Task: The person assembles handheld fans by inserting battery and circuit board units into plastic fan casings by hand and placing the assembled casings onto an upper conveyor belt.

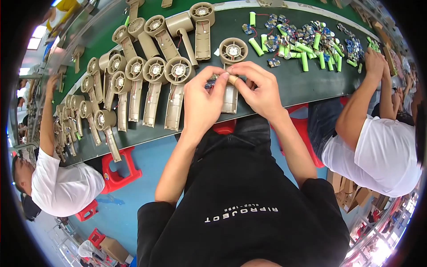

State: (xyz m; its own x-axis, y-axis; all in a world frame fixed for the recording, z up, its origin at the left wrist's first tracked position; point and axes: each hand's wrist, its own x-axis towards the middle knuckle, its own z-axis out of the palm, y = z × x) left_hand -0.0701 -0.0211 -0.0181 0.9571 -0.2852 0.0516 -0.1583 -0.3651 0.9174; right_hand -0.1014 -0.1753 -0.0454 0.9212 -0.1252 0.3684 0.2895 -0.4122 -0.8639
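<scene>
Both my hands meet over a beige handheld-fan half (233, 50) with a round fan head and an open handle (229, 101). My left hand (203, 99) is closed, and a small blue circuit board (211, 82) shows between its thumb and fingers. Against it, thumb and forefinger of my right hand (260, 89) are pinched together at the fan's neck. Whatever lies between those right fingertips is too small and hidden to name. A tan band (233, 79) wraps one right-hand digit.
Many fan halves (155, 71) lie in rows to the left on the dark green table (209, 113). Green battery cells (304, 61) wired to blue boards are heaped at the right. Co-workers sit either side, one arm (364, 91) reaching to the heap. Red stools (120, 171) stand below.
</scene>
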